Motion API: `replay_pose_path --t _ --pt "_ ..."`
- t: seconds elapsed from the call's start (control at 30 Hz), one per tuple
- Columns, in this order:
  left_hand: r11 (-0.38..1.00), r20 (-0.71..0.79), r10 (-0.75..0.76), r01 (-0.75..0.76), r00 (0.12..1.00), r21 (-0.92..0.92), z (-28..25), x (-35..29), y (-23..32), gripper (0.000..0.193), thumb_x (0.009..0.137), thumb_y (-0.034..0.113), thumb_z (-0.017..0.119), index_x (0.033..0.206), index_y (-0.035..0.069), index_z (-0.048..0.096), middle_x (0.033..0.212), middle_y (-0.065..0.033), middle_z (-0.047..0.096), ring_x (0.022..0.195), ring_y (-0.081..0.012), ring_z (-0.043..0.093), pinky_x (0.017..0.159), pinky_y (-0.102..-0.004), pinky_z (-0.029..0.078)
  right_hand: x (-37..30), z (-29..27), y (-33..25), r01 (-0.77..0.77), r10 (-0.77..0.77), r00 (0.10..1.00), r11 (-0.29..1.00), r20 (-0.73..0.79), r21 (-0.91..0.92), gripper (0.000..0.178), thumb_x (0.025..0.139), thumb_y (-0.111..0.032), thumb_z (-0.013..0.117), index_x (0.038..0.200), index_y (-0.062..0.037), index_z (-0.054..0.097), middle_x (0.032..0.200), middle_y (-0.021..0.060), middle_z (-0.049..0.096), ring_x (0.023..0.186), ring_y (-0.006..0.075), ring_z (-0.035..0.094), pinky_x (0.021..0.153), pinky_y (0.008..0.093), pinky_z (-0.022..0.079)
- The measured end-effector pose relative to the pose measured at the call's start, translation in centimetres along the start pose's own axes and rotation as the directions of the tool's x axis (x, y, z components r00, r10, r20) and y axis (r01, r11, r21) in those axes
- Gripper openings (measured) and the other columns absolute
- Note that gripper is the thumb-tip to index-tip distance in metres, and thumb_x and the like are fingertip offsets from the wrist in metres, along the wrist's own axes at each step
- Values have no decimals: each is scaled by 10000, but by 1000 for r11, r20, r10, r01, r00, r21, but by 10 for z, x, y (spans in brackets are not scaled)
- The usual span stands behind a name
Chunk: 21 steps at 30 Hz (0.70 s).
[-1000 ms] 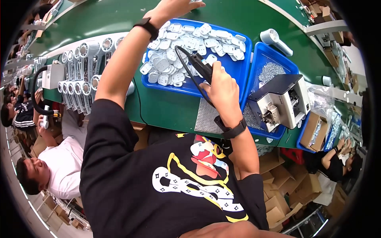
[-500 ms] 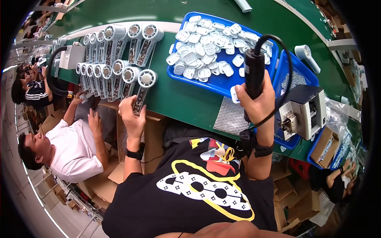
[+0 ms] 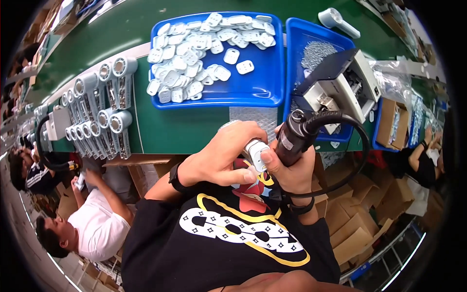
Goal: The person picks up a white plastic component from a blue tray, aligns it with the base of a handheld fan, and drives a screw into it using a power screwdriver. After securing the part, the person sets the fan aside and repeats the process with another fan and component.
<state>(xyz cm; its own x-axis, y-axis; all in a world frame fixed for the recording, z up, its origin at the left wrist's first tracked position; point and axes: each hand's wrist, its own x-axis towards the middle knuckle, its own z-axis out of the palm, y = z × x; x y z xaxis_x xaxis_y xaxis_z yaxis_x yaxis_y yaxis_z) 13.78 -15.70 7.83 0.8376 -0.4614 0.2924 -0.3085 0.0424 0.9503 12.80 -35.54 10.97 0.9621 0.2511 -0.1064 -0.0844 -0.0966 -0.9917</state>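
Observation:
Close to my chest, my left hand is closed around a pale handheld fan, covering much of it. My right hand grips a black electric screwdriver with a thick cable, and its thumb presses the fan's handle end. Whether the white plate carried earlier now sits on that handle is hard to make out. The screwdriver's tip is hidden. Similar fans with open handles stand in rows on the left. Ahead, a blue tray holds a heap of white plates.
Right of the tray are a second blue tray with small screws, a box-shaped screw feeder and a lone fan. Bubble wrap lies at the table edge. Cardboard boxes lie below right. A co-worker in white sits left.
My left hand has taken a fan from the near row and brought it in front of my chest. My right hand has come down with the screwdriver to meet it. The view has turned right.

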Motion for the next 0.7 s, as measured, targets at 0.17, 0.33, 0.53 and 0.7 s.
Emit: replay_pose_path --t 0.17,0.33,0.53,0.7 --pt "998 25 -29 28 999 48 30 18 -31 454 857 418 671 1014 -4 614 780 -124 576 666 -324 591 628 -395 461 -9 -18 22 -17 1 977 997 -213 -73 558 807 -38 798 1246 -39 454 824 31 641 671 100 594 619 256 491" --pt "998 -20 0 -1 1000 -70 40 19 -62 523 848 498 689 987 -2 621 729 -106 558 641 -305 590 587 -394 455 36 -38 -23 561 -446 660 828 -605 2 427 823 -60 685 1166 -90 433 698 37 565 550 158 535 551 346 501" --pt "998 19 59 -60 998 22 40 24 -68 614 828 595 694 987 6 625 724 -100 552 627 -301 590 564 -393 447 63 -73 -2 455 -451 581 870 -678 -189 323 877 -74 610 1151 -77 437 653 45 520 504 153 496 521 349 482" --pt "996 7 83 -83 997 36 40 26 -73 634 810 619 699 989 15 633 723 -89 553 625 -293 589 560 -389 446 27 -46 -29 584 -410 712 796 -571 157 384 904 -93 619 1215 -70 394 694 55 535 518 173 523 509 337 495"
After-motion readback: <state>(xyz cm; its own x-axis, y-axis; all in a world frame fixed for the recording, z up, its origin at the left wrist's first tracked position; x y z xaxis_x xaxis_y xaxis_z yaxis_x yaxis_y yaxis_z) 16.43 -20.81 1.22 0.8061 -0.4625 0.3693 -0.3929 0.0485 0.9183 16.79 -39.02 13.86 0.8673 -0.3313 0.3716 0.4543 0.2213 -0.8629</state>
